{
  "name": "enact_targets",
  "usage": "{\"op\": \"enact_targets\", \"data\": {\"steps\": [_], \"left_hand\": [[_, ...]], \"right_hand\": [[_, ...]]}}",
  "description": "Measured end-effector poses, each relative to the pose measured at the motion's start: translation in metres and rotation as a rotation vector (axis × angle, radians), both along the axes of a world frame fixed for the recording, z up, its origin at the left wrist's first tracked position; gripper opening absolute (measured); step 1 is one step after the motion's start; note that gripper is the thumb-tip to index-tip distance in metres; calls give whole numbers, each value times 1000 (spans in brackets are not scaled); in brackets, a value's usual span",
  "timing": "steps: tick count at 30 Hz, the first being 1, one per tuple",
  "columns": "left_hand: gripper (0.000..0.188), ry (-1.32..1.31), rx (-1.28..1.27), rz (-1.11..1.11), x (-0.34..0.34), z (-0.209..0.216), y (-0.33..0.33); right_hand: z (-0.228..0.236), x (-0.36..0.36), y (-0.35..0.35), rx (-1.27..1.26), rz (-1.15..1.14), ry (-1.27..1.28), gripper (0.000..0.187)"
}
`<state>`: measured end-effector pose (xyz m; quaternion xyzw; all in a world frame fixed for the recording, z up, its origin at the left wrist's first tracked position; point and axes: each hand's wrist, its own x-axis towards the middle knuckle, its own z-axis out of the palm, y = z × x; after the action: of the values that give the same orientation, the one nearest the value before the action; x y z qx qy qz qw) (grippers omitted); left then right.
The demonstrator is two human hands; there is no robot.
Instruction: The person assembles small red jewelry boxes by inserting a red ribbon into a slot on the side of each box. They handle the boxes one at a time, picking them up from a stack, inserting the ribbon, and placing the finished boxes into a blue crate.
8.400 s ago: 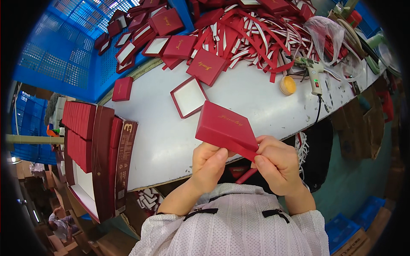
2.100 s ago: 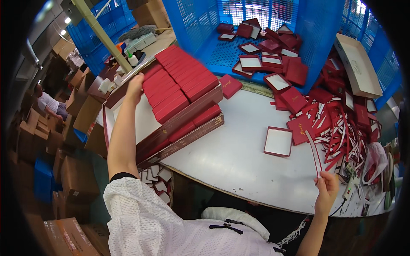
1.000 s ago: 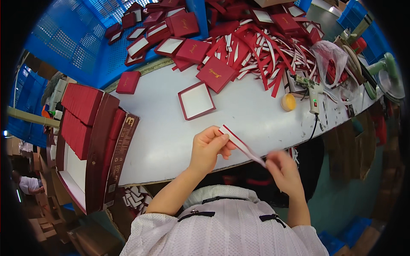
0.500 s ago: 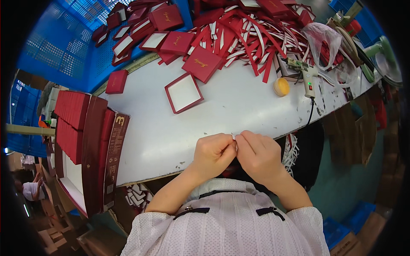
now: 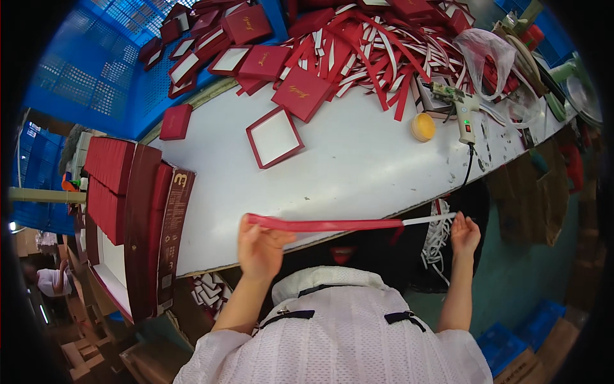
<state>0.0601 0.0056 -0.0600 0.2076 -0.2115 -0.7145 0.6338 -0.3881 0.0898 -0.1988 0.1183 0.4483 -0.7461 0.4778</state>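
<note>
A long red strip (image 5: 332, 225) stretches above my lap along the table's near edge. My left hand (image 5: 261, 248) grips its left end, fingers closed round it and slightly blurred. At its right end a narrow white backing tape (image 5: 423, 219) is partly peeled off, and a short red tail hangs down there. The tape's far end is pinched in my right hand (image 5: 465, 235), out to the right. An open red box part with a white inside (image 5: 276, 137) lies on the table ahead, touching a red box lid (image 5: 302, 95).
A heap of red and white strips (image 5: 384, 54) covers the table's back. A glue gun (image 5: 465, 115) and yellow round tub (image 5: 422, 127) stand at right. Peeled white tapes (image 5: 436, 243) hang below the edge. A carton of red pieces (image 5: 137, 217) stands left, near a blue crate (image 5: 89, 77).
My hands were together, pinching at a small white end. They have since moved wide apart, drawing the white tape off the red strip, which is now stretched between them.
</note>
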Motion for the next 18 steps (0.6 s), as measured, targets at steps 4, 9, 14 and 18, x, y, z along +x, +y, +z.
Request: {"op": "enact_targets", "data": {"steps": [4,9,14,18], "left_hand": [[14,81,140,241,36,25,3],[13,-34,-53,-56,36,52,9],[14,-389,-244,-331,-21,69,11],[16,-676,-448,-358,-54,78,-8]], "right_hand": [[-74,-57,47,402,-68,321,30],[-47,-25,25,1198,802,1477,56],[174,158,-44,105,595,1518,17],[236,215,-49,-444,598,2215,18]]}}
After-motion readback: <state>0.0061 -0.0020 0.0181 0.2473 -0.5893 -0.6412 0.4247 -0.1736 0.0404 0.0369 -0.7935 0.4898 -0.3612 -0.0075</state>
